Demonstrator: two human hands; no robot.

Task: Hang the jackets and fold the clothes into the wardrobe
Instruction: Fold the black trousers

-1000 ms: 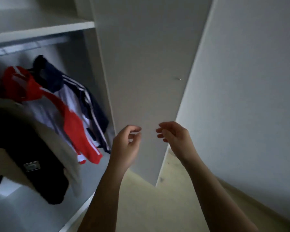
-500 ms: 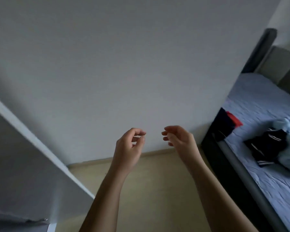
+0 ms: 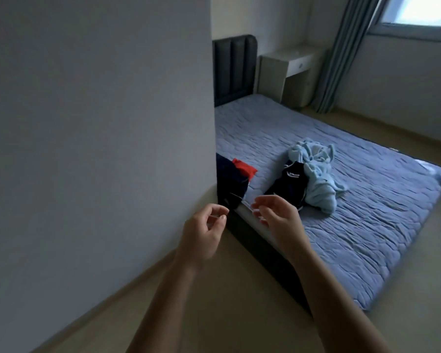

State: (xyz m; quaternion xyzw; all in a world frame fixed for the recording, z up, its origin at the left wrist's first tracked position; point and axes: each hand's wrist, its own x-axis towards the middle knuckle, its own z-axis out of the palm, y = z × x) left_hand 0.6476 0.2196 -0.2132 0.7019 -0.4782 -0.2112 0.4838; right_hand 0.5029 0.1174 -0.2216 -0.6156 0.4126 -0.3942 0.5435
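Loose clothes lie on the bed [image 3: 341,225]: a crumpled light blue garment [image 3: 316,179], a black garment with white stripes [image 3: 289,186] against its left side, and a dark navy garment [image 3: 231,179] with a red piece [image 3: 245,168] at the mattress's near left edge. My left hand [image 3: 204,231] and my right hand [image 3: 278,216] hover in front of me, just short of the bed's near corner, fingers loosely curled and holding nothing. The wardrobe is out of view.
A plain white wall [image 3: 99,149] fills the left half and hides part of the bed. Behind the bed stand a dark padded headboard [image 3: 234,67] and a white desk [image 3: 285,70]. Grey curtain [image 3: 341,52] and window [image 3: 418,11] at top right. Beige floor [image 3: 227,314] runs beneath my arms.
My view has swung right, away from the wardrobe with its hung jackets, past the wall and onto the bed. Both hands stay raised and empty in the same pose.
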